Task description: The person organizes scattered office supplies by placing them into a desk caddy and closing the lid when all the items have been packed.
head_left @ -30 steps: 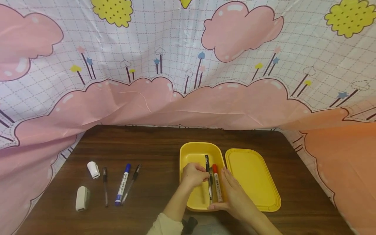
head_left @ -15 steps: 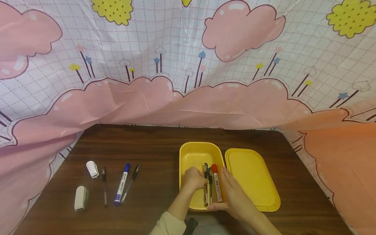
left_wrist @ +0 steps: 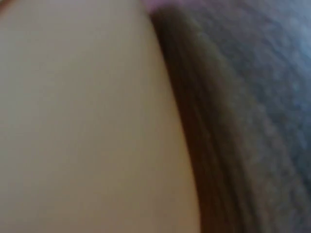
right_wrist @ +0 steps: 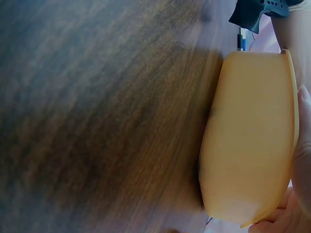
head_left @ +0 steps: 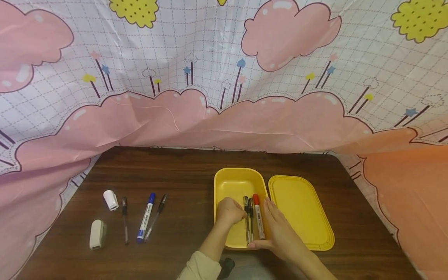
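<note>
Before a cloud-print curtain (head_left: 210,128), the wooden surface (head_left: 185,175) bears a yellow box (head_left: 236,177); inside, the left hand (head_left: 230,211), fingers curled, pinches a gel pen (head_left: 247,223); the right hand (head_left: 281,233) lies straight-fingered along the box's side. Left wrist: blurred. Right wrist: box wall.

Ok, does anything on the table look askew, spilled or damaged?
Nothing looks spilled or damaged. Mildly askew: the pen right of the blue marker slants more than it, their near ends almost meeting.
</note>
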{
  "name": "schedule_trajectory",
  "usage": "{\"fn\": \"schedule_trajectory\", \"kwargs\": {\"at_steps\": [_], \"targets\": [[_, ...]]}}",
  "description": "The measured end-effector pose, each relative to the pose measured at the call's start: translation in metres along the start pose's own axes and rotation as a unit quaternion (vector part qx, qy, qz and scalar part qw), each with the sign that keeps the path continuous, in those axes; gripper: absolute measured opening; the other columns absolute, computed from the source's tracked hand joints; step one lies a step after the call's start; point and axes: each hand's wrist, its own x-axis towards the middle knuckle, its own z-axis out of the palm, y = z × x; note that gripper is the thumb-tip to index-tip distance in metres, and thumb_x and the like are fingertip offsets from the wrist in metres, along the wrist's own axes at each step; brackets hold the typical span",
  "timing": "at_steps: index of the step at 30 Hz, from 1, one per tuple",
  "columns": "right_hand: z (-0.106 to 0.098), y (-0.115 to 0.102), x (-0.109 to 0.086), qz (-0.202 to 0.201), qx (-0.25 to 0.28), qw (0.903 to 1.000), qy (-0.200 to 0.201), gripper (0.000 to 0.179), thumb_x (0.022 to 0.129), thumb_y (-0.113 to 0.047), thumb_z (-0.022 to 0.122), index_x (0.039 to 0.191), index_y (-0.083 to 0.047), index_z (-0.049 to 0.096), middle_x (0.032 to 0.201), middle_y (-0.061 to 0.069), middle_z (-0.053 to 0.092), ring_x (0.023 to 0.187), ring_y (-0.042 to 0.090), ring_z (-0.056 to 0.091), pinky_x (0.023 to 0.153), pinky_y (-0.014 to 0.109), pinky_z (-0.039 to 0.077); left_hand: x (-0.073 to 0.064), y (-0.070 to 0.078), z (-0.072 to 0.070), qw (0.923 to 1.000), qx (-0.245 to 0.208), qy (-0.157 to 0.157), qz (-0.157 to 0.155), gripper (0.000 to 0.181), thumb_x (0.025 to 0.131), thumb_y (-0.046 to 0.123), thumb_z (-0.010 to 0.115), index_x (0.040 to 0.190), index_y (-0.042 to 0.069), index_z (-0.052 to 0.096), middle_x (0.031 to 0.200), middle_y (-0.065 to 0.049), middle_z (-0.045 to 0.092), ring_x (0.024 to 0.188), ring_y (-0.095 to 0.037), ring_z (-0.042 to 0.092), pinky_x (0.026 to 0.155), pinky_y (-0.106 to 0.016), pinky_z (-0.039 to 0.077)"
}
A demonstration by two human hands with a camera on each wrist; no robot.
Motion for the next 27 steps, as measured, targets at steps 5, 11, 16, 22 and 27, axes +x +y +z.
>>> {"fn": "schedule_trajectory", "kwargs": {"at_steps": [5,11,16,22,27], "targets": [[0.000,0.000,0.001,0.004,-0.001,1.0000,-0.007,0.126,0.062,-0.072,0.069,0.149,0.006,0.025,0.155,0.028,0.024,0.142,0.046,0.028,0.112,0.061,0.029,0.002,0.001,-0.003,0.9999,-0.014,0.005,0.002,0.016,0.067,0.010,0.083,0.073,0.007,0.068,0.073,-0.002,0.062,0.065,-0.014,0.055,0.053,-0.023,0.045],[0.000,0.000,0.001,0.001,0.001,1.0000,-0.005,0.125,0.062,-0.072,0.069,0.149,0.006,0.025,0.156,0.028,0.024,0.142,0.046,0.027,0.112,0.061,0.029,0.003,0.003,-0.008,0.9983,-0.058,0.005,0.005,0.018,0.068,0.009,0.082,0.079,0.006,0.067,0.077,-0.004,0.064,0.068,-0.015,0.056,0.055,-0.024,0.046],[0.001,0.001,0.000,-0.002,0.000,1.0000,-0.004,0.124,0.063,-0.072,0.069,0.149,0.006,0.025,0.156,0.028,0.024,0.143,0.045,0.027,0.112,0.061,0.028,0.002,0.007,-0.015,0.9928,-0.119,-0.002,0.016,0.019,0.072,0.009,0.080,0.086,0.005,0.067,0.081,-0.004,0.067,0.071,-0.015,0.059,0.059,-0.025,0.048],[0.001,0.001,0.001,0.001,-0.002,1.0000,-0.006,0.124,0.063,-0.072,0.069,0.149,0.006,0.025,0.156,0.028,0.024,0.143,0.045,0.027,0.112,0.061,0.029,-0.002,0.019,-0.030,0.9912,-0.126,0.012,0.040,0.026,0.072,0.012,0.080,0.092,0.003,0.067,0.081,-0.003,0.067,0.071,-0.013,0.059,0.062,-0.024,0.050],[0.000,0.000,0.001,0.007,0.004,0.9999,-0.012,0.123,0.063,-0.070,0.071,0.149,0.006,0.025,0.156,0.027,0.023,0.143,0.045,0.027,0.112,0.061,0.028,-0.007,0.027,-0.047,0.9903,-0.121,0.029,0.062,0.029,0.074,0.014,0.080,0.096,0.004,0.065,0.082,-0.003,0.068,0.071,-0.012,0.060,0.063,-0.024,0.051]]}}
